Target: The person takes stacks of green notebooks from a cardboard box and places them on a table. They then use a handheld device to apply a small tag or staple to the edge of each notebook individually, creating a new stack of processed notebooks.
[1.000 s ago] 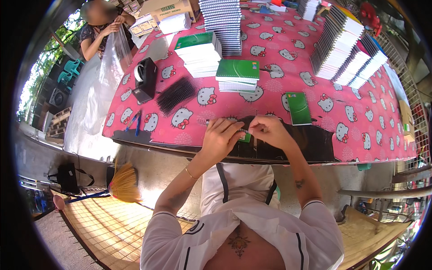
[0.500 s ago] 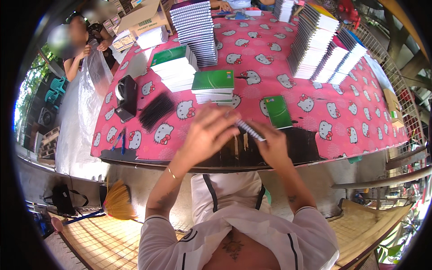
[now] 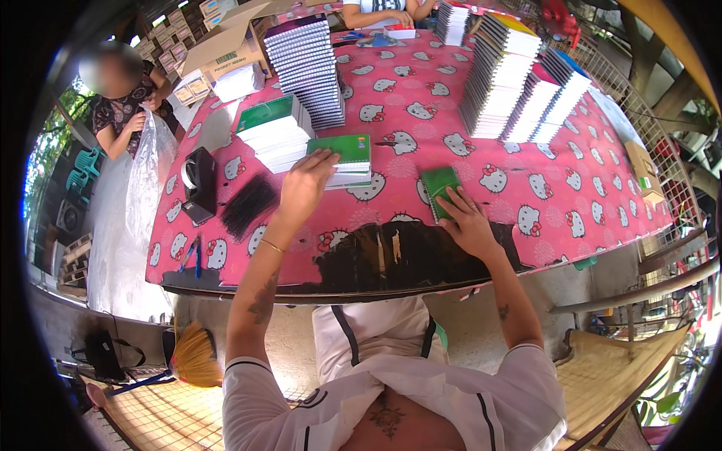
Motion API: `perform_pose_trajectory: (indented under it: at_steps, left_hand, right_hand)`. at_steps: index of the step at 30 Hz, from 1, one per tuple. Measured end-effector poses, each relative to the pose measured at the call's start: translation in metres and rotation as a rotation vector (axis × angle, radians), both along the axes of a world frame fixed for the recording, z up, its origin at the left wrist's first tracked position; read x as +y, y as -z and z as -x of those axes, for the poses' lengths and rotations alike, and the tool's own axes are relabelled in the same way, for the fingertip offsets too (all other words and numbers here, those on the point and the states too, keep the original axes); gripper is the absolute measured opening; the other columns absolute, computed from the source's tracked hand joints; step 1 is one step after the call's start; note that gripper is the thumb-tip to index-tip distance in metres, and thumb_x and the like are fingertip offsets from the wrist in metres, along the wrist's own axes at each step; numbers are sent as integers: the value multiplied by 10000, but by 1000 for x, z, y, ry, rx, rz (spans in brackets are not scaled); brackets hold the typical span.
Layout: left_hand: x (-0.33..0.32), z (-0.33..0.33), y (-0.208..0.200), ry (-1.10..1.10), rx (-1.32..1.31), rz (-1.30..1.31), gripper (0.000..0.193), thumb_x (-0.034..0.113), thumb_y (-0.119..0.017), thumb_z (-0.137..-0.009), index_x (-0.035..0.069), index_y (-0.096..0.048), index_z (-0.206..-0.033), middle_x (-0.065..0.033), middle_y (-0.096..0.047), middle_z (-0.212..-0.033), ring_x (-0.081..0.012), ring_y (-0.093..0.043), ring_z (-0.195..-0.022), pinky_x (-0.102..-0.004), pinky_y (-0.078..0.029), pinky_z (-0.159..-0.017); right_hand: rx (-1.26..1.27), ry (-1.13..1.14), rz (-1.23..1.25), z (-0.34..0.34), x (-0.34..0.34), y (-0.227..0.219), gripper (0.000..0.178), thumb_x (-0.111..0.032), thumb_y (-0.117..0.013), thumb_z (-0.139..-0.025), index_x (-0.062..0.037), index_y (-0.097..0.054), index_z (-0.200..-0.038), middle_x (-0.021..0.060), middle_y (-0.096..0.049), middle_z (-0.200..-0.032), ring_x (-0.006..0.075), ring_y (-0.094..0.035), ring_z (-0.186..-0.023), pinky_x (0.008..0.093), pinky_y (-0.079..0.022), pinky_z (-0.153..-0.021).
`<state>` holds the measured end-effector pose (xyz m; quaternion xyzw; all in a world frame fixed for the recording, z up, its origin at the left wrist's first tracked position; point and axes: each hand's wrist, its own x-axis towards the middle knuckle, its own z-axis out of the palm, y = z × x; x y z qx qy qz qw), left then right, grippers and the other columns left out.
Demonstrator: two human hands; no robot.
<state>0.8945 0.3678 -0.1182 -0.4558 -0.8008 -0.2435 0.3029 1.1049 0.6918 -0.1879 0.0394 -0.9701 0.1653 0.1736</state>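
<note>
My left hand (image 3: 305, 184) reaches to the short stack of green-covered notepads (image 3: 347, 150), its fingers lying on the top cover's left part. My right hand (image 3: 468, 219) rests palm down with fingers spread on a green spiral notebook (image 3: 438, 183) lying on the table. Whether another notebook lies beneath that one I cannot tell. A taller pile of green-covered pads (image 3: 274, 139) stands just left of the short stack. Beside it lies a bunch of thin black binding coils (image 3: 256, 203), near a black desktop tool (image 3: 199, 184).
Tall stacks of spiral notebooks stand at the back left (image 3: 304, 71) and right (image 3: 500, 75). A cardboard box (image 3: 226, 56) sits at the far left. Blue-handled tools (image 3: 197, 259) lie near the front edge. One person holds a plastic sheet (image 3: 150, 150); another sits across the pink tablecloth (image 3: 421, 158).
The spiral notebook that was between my hands is no longer there. My left hand has moved forward to the short stack, and my right hand has come down on the green notebook.
</note>
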Motion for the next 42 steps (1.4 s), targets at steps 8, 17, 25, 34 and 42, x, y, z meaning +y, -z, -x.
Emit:
perform_pose_trajectory:
  at_steps: [8,17,25,34,42]
  left_hand:
    - [4,-104,-14,170,-82,37,244,-15,-630,-738,55,-664,-968,-118,-654,-909,-332,-638,-871,-463,-513,-770]
    - [-133,-20,43,-604,-44,38,178,134,-672,-883,19,-673,-1018,-147,-636,-954,-365,-621,-874,-464,-515,-773]
    - [-127,-31,52,-538,-27,-10,313,141,-653,-906,55,-648,-1206,-144,-626,-903,-351,-629,-832,-442,-538,-736]
    - [-79,-129,33,-108,-617,-324,251,35,-703,-878,35,-722,-1129,-125,-698,-913,-226,-685,-783,-316,-545,-691]
    - [-72,-123,40,-97,-478,-406,255,4,-727,-838,35,-721,-1091,-117,-691,-943,-240,-689,-823,-331,-552,-703]
  right_hand:
    - [179,-161,648,-5,-87,-48,597,-160,-764,-845,-98,-528,-1390,165,-575,-1353,293,-526,-1285,417,-430,-1028]
    - [102,-125,1091,0,-148,0,408,27,-711,-839,-37,-588,-1223,117,-714,-971,112,-631,-831,268,-500,-733]
    - [-82,-284,1022,21,-151,-9,246,-74,-709,-892,-14,-697,-1130,51,-678,-1044,93,-602,-875,251,-484,-766]
    - [-190,-263,1127,24,-157,-2,290,-132,-683,-944,14,-674,-1195,33,-687,-1030,70,-578,-906,231,-467,-806]
    - [-188,-247,1061,24,-153,-5,274,-128,-682,-941,20,-680,-1171,35,-685,-1007,77,-579,-912,239,-467,-812]
